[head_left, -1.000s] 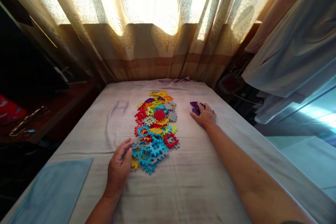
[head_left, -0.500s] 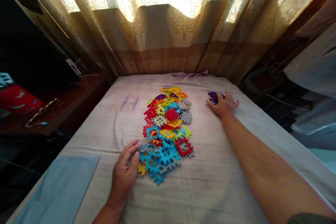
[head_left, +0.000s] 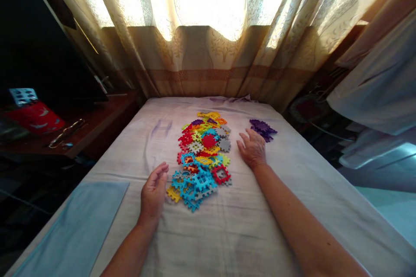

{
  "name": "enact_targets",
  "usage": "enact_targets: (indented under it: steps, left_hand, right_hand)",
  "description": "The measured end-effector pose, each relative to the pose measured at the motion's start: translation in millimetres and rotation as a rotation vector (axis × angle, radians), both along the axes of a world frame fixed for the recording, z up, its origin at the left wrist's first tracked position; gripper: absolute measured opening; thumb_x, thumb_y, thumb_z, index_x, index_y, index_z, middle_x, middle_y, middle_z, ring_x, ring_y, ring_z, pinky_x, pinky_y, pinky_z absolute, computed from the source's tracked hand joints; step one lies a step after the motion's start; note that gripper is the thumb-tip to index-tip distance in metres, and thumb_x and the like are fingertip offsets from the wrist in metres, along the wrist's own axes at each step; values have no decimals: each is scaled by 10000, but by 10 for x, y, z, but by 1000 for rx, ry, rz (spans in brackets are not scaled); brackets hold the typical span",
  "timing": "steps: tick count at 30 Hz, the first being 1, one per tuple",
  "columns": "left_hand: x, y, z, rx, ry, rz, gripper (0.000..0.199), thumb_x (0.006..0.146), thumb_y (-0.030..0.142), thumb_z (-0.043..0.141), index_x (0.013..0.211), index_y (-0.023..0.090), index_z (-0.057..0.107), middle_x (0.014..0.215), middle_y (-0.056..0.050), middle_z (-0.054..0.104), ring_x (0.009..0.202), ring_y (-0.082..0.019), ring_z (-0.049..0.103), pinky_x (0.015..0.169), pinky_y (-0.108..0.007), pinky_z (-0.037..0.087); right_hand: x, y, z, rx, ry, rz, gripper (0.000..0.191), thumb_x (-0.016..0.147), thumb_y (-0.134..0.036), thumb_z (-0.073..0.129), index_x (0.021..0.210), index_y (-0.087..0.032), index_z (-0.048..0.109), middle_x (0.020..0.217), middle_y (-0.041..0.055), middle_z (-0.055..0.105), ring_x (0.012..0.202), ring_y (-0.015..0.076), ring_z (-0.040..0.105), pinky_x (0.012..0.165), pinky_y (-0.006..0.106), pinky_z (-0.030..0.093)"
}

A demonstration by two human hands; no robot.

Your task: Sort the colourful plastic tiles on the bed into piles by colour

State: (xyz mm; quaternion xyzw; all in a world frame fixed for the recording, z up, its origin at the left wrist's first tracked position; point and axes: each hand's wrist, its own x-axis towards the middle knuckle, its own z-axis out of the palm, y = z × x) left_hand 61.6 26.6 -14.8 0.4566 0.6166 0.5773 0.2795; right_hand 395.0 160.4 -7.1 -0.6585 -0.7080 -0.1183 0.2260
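A long heap of notched plastic building tiles in blue, red, yellow, grey and green lies down the middle of the sheet-covered surface. Beside its lower left end is my left hand, fingers slightly bent and holding nothing. My right hand is between the heap and a small separate pile of purple tiles, fingers apart and empty. A few purple tiles also sit near the far end of the heap. A red tile lies on top, close to grey ones.
A pale blue sheet or board lies at the left front. On the left, a dark wooden desk carries a red pouch and a screen. Patterned curtains hang behind; white cloth hangs at the right.
My right hand has come off the purple pile and moved left toward the heap, leaving the purple tiles in full view. My left hand has drawn slightly away from the heap. The view has shifted.
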Motion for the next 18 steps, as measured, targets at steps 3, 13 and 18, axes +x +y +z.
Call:
enact_targets:
  steps: [3, 13, 18]
  left_hand:
    - [-43, 211, 71, 26, -6, 3, 372, 844, 413, 567, 1115, 185, 680, 1211, -117, 704, 1141, -230, 657, 1043, -413, 492]
    - [-260, 893, 1, 92, 236, 96, 354, 824, 404, 537, 1051, 190, 704, 1150, -103, 720, 1055, -225, 674, 1013, -398, 500]
    - [-308, 908, -33, 70, 123, 103, 407, 816, 455, 554, 1079, 182, 702, 1133, -99, 728, 1079, -230, 667, 1014, -386, 490]
  right_hand:
    - [-124, -116, -37, 23, 33, 41, 412, 948, -346, 419, 1242, -193, 662, 1406, 142, 561, 1319, 295, 453, 1114, 461, 300]
    - [-427, 215, 100, 23, 257, 53, 392, 934, -293, 428, 1218, -177, 672, 1301, 119, 657, 1203, 248, 574, 1032, 398, 422]
    - [-734, 769, 411, -121, 182, 87, 395, 912, -279, 483, 1258, -218, 664, 1314, 80, 659, 1195, 241, 579, 1030, 374, 430]
